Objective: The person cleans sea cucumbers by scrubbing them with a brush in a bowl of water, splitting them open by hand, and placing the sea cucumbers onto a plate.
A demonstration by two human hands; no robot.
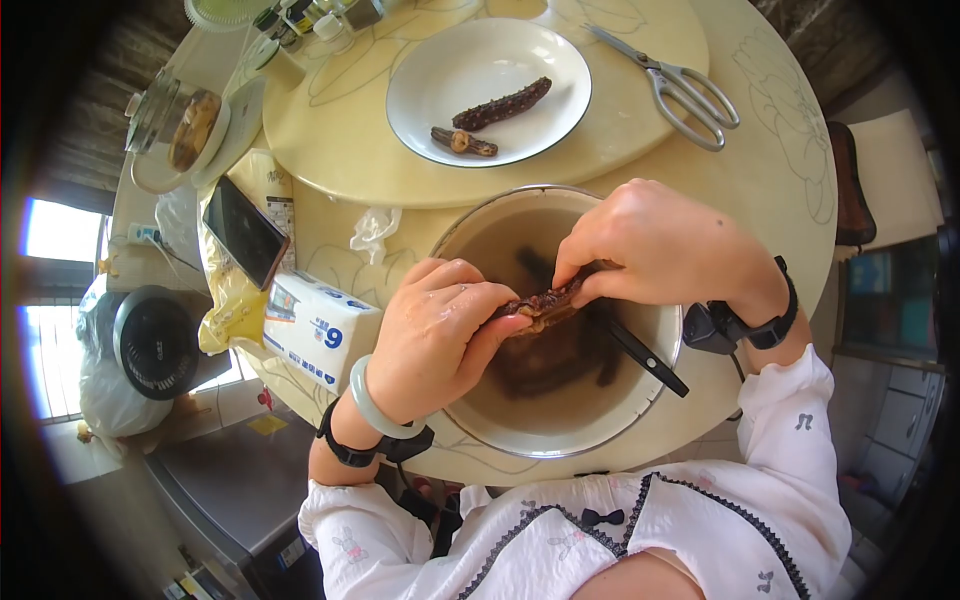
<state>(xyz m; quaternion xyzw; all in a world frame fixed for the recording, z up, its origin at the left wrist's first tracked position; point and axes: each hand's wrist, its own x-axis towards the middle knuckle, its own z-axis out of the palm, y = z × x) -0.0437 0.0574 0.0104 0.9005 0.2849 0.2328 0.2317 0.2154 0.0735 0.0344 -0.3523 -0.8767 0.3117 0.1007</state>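
Note:
A dark, spiny sea cucumber (545, 304) is stretched between my two hands above a wide basin (657, 385) of brownish water. My left hand (440, 335) grips its left end between thumb and fingers, while my right hand (640, 250) pinches the right end. A paler inner side shows along its lower edge. Several dark shapes lie under the murky water, blurred. A black-handled tool (650, 360) leans on the basin's right rim; its other end is hidden in the water. Behind the basin, a white plate (420, 75) carries a sea cucumber (503, 104) and a shorter brown piece (464, 141).
Grey scissors (690, 95) lie at the right of the raised round tabletop (340, 170). Left of the basin are a tissue pack (320, 328), a phone (245, 232) and a crumpled tissue (375, 232). A glass pot (160, 110) and small jars (330, 30) stand farther back.

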